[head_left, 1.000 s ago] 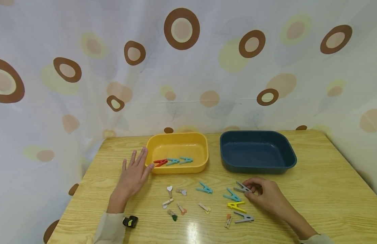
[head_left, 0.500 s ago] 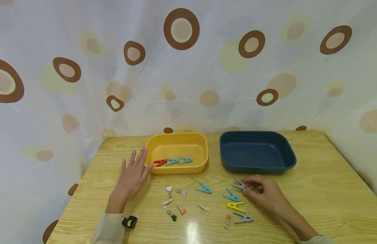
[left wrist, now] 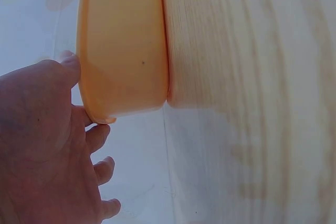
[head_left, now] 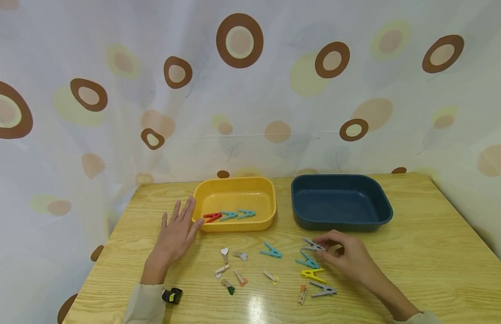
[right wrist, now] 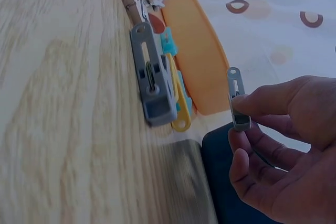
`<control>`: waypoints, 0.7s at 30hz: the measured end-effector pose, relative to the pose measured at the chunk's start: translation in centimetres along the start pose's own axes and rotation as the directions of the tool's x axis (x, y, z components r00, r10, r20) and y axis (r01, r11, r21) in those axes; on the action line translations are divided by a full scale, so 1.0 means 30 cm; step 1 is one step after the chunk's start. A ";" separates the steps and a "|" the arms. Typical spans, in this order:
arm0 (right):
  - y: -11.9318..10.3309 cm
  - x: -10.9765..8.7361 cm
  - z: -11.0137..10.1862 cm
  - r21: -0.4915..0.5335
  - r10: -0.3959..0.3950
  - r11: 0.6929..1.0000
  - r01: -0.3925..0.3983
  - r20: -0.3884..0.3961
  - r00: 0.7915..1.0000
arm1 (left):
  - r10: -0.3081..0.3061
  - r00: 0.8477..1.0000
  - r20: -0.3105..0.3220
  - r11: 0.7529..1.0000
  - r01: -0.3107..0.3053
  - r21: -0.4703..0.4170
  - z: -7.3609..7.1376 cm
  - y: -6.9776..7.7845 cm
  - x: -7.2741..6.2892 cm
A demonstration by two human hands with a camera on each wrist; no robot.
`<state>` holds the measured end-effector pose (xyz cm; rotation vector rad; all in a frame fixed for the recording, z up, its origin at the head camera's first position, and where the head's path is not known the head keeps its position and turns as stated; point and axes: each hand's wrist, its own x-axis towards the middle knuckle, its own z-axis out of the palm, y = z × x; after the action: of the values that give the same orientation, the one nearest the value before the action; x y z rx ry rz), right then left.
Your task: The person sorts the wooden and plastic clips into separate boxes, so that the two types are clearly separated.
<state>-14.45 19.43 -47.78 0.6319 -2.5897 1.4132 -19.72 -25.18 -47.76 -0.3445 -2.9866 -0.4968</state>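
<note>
My right hand (head_left: 347,256) pinches a grey clothespin (head_left: 313,245) between thumb and fingers, above the table in front of the navy basin. In the right wrist view the held grey clothespin (right wrist: 239,100) stands upright in the fingertips. Below and left of this hand lie a teal clothespin (head_left: 308,260), a yellow clothespin (head_left: 313,275) and a second grey clothespin (head_left: 324,289). My left hand (head_left: 173,238) touches the left rim of the yellow basin (head_left: 234,227) with fairly straight, spread fingers. Inside that basin lie a red clothespin (head_left: 212,218) and two teal clothespins (head_left: 246,213).
The navy basin (head_left: 342,225) stands at the back right. Another teal clothespin (head_left: 271,250) lies mid-table. Several small wooden clips with hearts, such as one with a green heart (head_left: 228,286), are scattered at front. A patterned curtain (head_left: 250,103) hangs behind the table (head_left: 428,252).
My right hand has moved a little left and away from me, with the grey clothespin in its pinch. The left hand stays at the yellow basin's rim.
</note>
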 end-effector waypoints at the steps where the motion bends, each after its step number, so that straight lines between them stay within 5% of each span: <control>1: -0.006 0.003 0.004 0.002 -0.002 1.000 0.002 0.000 1.000 | -0.001 1.000 0.000 1.000 0.001 -0.001 0.001 -0.001 0.001; 21: -0.111 0.140 0.069 -0.020 -0.045 0.999 0.045 -0.012 0.999 | 0.001 1.000 -0.001 1.000 -0.001 -0.003 0.003 -0.004 -0.001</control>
<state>-16.69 14.88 -45.07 0.6720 -2.5605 1.3719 -19.73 -25.26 -47.87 -0.3458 -2.9846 -0.5008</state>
